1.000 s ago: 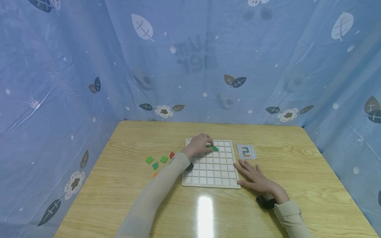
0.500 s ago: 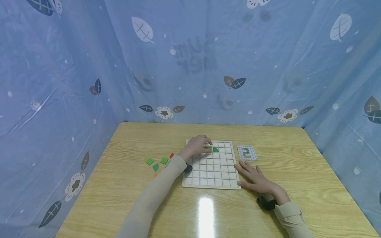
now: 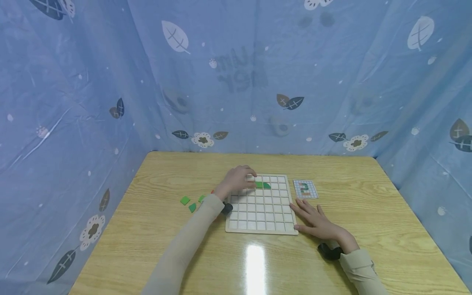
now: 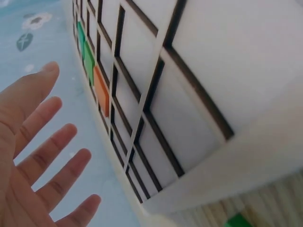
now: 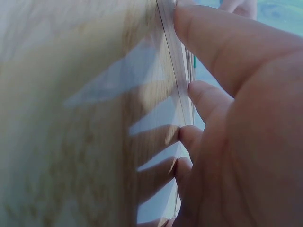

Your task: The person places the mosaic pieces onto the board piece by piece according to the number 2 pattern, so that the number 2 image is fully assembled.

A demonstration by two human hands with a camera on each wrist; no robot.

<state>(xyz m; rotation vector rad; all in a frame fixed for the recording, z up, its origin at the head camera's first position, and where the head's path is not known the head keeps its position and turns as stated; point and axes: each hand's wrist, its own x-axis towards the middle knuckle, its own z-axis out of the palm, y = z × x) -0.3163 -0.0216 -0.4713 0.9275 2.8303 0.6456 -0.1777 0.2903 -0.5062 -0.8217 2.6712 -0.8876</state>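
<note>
A pale grid board (image 3: 261,215) lies on the table. Over its upper left part hovers my left hand (image 3: 236,179), fingers spread and holding nothing in the left wrist view. Set in a row of cells are a dark green quarter-round tile (image 3: 267,185), a bright green square tile (image 3: 259,184) and an orange tile (image 4: 101,90); the left hand covers the orange one in the head view. My right hand (image 3: 317,221) lies palm down with fingers spread, its thumb and fingertips touching the board's right edge.
Left of the board lie loose tiles: a green square (image 3: 185,200), a dark green quarter-round (image 3: 192,207) and another green square (image 3: 201,198) partly behind the left sleeve. A small pattern card (image 3: 305,189) lies right of the board. Blue curtains (image 3: 236,82) surround the table (image 3: 155,246).
My left hand has drawn back leftward across the board, uncovering the bright green square tile beside the dark green one. The right hand has stayed in place.
</note>
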